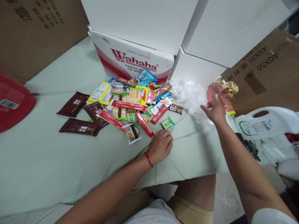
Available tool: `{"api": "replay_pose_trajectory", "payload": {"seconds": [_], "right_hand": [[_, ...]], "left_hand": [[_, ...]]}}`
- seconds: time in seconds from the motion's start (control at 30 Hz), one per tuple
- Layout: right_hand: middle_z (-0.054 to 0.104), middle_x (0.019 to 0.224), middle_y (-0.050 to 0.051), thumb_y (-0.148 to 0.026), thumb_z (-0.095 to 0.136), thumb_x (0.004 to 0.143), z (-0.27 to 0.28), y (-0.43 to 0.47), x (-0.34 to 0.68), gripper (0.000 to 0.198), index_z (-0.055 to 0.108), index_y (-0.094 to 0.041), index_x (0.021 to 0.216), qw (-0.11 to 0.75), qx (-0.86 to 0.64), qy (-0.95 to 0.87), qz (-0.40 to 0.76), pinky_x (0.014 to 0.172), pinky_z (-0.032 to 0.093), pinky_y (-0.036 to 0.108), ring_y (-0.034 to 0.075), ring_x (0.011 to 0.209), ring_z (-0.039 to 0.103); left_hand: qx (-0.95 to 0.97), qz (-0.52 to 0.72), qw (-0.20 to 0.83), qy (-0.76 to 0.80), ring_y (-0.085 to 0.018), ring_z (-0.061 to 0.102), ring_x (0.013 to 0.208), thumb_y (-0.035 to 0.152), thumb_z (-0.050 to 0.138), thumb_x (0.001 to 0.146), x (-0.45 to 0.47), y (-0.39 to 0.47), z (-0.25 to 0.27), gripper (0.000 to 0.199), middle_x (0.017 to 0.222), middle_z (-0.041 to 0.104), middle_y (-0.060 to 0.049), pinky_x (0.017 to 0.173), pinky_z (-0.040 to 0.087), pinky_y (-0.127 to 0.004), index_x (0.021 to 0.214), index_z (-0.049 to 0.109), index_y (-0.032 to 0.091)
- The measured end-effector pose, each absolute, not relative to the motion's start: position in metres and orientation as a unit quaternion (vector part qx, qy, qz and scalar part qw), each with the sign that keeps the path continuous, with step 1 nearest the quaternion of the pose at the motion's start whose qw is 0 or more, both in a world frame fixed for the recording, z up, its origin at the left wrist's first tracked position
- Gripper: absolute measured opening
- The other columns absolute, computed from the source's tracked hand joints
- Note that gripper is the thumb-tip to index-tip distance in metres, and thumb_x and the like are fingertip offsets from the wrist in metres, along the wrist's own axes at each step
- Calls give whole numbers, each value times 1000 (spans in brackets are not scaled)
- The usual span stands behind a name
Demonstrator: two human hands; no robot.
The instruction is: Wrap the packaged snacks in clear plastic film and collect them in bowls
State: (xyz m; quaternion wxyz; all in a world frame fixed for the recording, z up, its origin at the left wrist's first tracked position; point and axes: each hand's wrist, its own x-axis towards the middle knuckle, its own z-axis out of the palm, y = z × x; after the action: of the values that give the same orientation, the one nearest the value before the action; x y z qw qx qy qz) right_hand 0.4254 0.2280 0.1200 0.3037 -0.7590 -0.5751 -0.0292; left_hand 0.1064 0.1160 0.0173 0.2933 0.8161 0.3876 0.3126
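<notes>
My left hand (161, 143) rests on the pale green cloth, fingers curled in and nothing showing in them. Just beyond it lies a small green-ended biscuit packet (167, 123), beside a heap of wrapped snacks. Red stick packets (145, 124), a clear-wrapped biscuit (132, 133) and a yellow-edged packet (101, 93) lie in the heap. At its left are dark brown packets (74, 104). My right hand (215, 112) is over the edge of crumpled clear plastic (190, 96), thumb apart from the fingers. Its fingers partly overlap a pink and gold bag (223, 95); contact cannot be made out.
A Wahaha carton (130, 59) stands behind the heap, with white boxes (144, 21) above and beside it. Brown cartons (37, 37) stand at left and right. A red object with a label (14, 99) is at far left. A white jug (266, 123) lies at right.
</notes>
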Motion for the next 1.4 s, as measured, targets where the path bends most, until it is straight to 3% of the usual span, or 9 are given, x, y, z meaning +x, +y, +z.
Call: {"api": "replay_pose_trajectory", "payload": {"seconds": [0.07, 0.23, 0.43, 0.5, 0.63, 0.87, 1.0, 1.17, 1.4], "right_hand": [[62, 71, 4, -49, 73, 82, 113, 208, 412, 34, 66, -17, 76, 340, -765, -546, -26, 83, 47, 42, 20, 73, 57], [59, 73, -2, -51, 68, 89, 105, 131, 359, 33, 64, -18, 89, 591, -683, -429, -11, 71, 49, 31, 15, 68, 56], [68, 89, 5, -31, 63, 96, 62, 55, 270, 12, 71, -25, 90, 439, -603, -665, -27, 94, 52, 46, 26, 100, 64], [67, 88, 6, -22, 58, 97, 50, 45, 259, 17, 73, -27, 92, 403, -567, -718, -34, 95, 52, 48, 27, 105, 62], [66, 91, 6, -18, 55, 97, 39, 34, 266, 21, 74, -27, 96, 387, -570, -725, -15, 94, 52, 49, 27, 106, 60], [65, 92, 5, -20, 59, 97, 41, 25, 285, 13, 71, -26, 96, 442, -605, -662, -30, 92, 51, 46, 26, 105, 61], [66, 89, 5, -17, 58, 97, 42, 27, 275, 20, 74, -27, 93, 408, -573, -710, -25, 93, 51, 45, 26, 105, 61], [72, 92, 4, -28, 72, 91, 42, 29, 275, 5, 76, -25, 92, 504, -576, -628, 143, 94, 52, 42, 23, 101, 65], [73, 88, 2, -42, 90, 72, 42, 21, 283, 28, 76, -22, 88, 638, -590, -350, 349, 85, 50, 33, 18, 85, 64]], "left_hand": [[801, 338, 311, 383, -24, 62, 101, 15, 55, 93, 106, 117, 16, 17, 100, 70, -8, 93, 49, -43, 88, 70, 20], [705, 461, 380, 382, -22, 62, 94, 26, 56, 94, 104, 119, 20, 18, 92, 67, -7, 88, 51, -39, 84, 70, 20], [458, 429, 711, 318, -12, 56, 55, 75, 45, 93, 105, 115, 29, 61, 75, 59, -1, 46, 35, -24, 87, 64, 18], [404, 411, 762, 297, -11, 57, 55, 79, 57, 84, 107, 114, 29, 61, 76, 61, 0, 42, 31, -21, 92, 61, 18], [390, 443, 750, 298, -9, 58, 58, 55, 85, 68, 105, 118, 28, 49, 70, 60, 3, 50, 40, -19, 84, 57, 18], [385, 404, 775, 295, -7, 57, 57, 68, 76, 74, 102, 123, 33, 56, 84, 65, -1, 44, 32, -18, 87, 56, 18], [477, 367, 741, 297, -6, 45, 51, 68, 78, 74, 107, 119, 30, 55, 66, 56, 5, 44, 28, -19, 89, 61, 17], [423, 396, 766, 279, -6, 44, 54, 63, 83, 70, 104, 121, 24, 53, 65, 53, 7, 50, 31, -20, 81, 56, 19], [399, 392, 794, 239, -8, 49, 62, 53, 87, 71, 101, 122, 27, 47, 69, 56, 4, 61, 37, -22, 80, 57, 18]]}}
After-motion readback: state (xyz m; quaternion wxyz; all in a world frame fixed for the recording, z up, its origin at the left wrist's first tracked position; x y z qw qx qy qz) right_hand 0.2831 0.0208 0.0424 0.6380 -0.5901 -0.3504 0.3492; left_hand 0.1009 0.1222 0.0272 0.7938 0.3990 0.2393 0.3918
